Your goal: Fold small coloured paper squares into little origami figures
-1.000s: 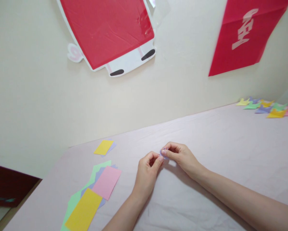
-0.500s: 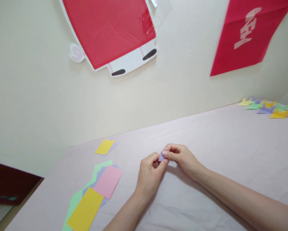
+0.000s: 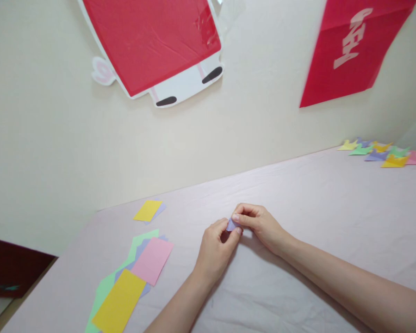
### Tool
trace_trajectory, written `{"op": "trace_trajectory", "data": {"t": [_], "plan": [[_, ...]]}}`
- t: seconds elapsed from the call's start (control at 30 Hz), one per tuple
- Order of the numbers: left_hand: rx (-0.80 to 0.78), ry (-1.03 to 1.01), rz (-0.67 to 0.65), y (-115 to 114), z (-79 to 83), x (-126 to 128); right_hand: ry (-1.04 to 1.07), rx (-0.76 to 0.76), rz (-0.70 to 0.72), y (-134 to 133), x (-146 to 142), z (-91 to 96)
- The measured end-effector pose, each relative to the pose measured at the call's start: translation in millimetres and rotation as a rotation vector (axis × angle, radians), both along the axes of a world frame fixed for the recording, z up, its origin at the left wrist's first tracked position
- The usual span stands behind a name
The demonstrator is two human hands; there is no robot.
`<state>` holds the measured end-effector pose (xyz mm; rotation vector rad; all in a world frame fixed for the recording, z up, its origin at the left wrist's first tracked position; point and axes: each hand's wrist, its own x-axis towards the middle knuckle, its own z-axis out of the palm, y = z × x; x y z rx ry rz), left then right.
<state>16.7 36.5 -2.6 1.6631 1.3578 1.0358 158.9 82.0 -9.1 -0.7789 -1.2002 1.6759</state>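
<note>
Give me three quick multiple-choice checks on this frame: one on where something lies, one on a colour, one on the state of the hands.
1. Where does the spread of flat coloured sheets lie?
A. On the person's left, near the table edge
B. At the far right by the wall
C. Under the right forearm

2. What colour is the small paper piece between the fingertips?
A. Orange
B. Lilac
C. Green

3. How is the small paper piece held?
A. Lying loose on the table
C. Held by the left hand alone
B. Pinched by both hands

Answers: 1 A, the flat coloured sheets lie left of both hands; 2 B, the small paper piece shows lilac; 3 B, left hand and right hand both pinch it above the table.
</note>
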Motion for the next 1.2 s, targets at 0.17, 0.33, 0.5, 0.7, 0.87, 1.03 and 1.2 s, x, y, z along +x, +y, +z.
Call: {"op": "trace_trajectory", "data": {"t": [0.17, 0.33, 0.5, 0.7, 0.87, 1.03, 1.2], "plan": [[0.006, -0.022, -0.034, 1, -0.6, -2, 0.007, 0.003, -0.033, -1, -1, -0.1], [-0.016, -0.056, -0.052, 4, -1.2, -6, -0.007, 0.027, -0.03, -2, -2, 0.7], [-0.055, -0.084, -0.047, 4, -1.9, -6, -0.04, 0.072, -0.022, -1, -1, 0.9], [-0.072, -0.103, -0.05, 4, -2.1, -6, -0.104, 0.134, -0.05, -1, 0, 1.4], [-0.056, -0.14, 0.013, 4, -0.7, -7, -0.133, 0.16, -0.069, 1, 2, 2.1], [-0.039, -0.165, 0.075, 6, -2.1, -10, -0.125, 0.154, -0.064, 1, 1, 3.6], [-0.045, -0.169, 0.063, 6, -2.2, -11, -0.141, 0.151, -0.049, 1, 1, 2.6]]}}
